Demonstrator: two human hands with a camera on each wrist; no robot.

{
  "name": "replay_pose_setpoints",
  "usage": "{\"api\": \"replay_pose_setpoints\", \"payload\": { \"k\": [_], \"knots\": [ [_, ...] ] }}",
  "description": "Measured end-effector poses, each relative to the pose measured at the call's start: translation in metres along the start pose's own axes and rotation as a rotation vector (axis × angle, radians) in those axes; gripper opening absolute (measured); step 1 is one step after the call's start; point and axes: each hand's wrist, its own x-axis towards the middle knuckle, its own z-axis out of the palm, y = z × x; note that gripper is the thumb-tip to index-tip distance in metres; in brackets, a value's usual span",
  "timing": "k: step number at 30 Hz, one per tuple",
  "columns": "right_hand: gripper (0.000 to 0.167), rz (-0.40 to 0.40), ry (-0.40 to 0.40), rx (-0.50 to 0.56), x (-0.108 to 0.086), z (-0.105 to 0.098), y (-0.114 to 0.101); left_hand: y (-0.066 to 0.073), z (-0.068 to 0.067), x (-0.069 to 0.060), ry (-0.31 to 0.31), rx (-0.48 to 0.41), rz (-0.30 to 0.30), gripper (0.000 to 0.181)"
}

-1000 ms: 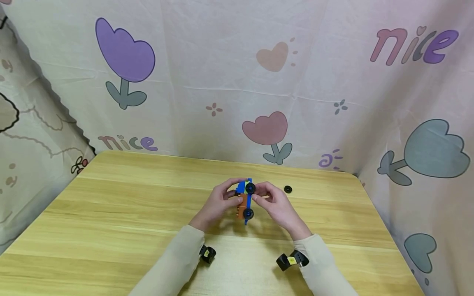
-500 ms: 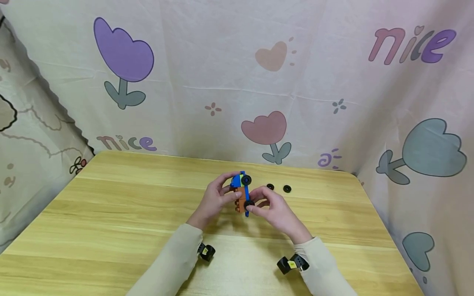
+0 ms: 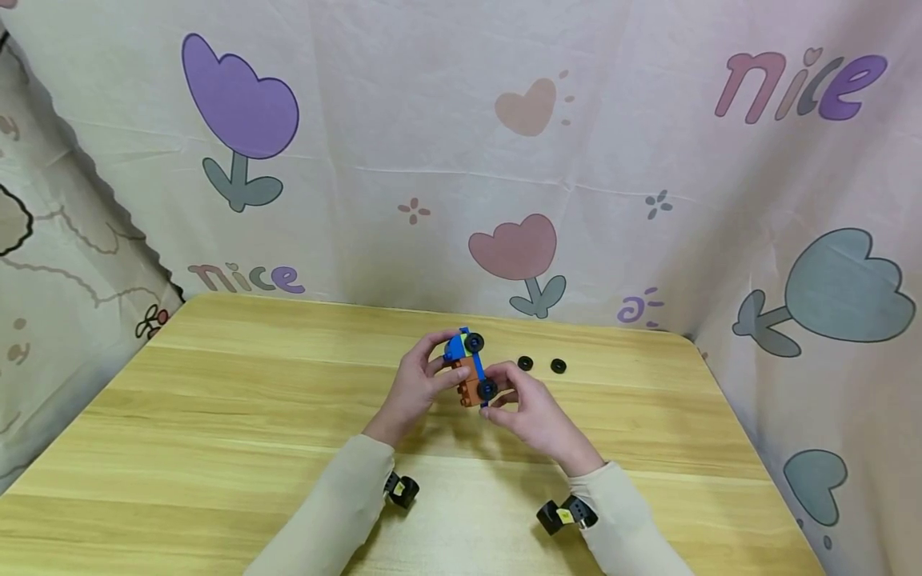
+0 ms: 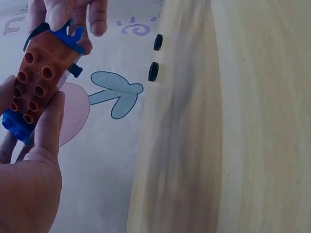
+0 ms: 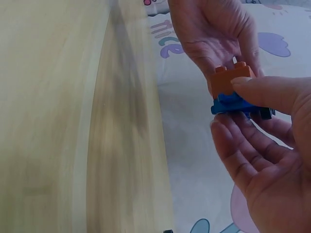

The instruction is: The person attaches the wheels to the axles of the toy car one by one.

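Note:
A small toy vehicle of orange, blue and green blocks is held above the table, its two black wheels on this side facing right. My left hand grips its upper part between thumb and fingers. At its lower end, my right hand pinches the blue base near the rear wheel. The left wrist view shows studs on the orange blocks. In the right wrist view the right thumb lies against the orange block, with the fingers under the blue base.
Two loose black wheels or tires, one nearer the hands and one farther right, lie on the wooden table beyond the right hand. A patterned cloth hangs behind the table's back edge.
The vehicle has moved up and left and tilted, its lower end now pointing right. The right hand has shifted from the upper wheel to the lower end, uncovering the nearer loose black piece.

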Motion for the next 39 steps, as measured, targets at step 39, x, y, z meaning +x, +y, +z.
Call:
{"api": "replay_pose_setpoints", "payload": {
  "k": [39],
  "knots": [
    [0.043,0.116,0.017,0.129,0.000,-0.007,0.011,-0.002,-0.004,-0.001,-0.027,0.611,0.288,0.043]
  ]
}}
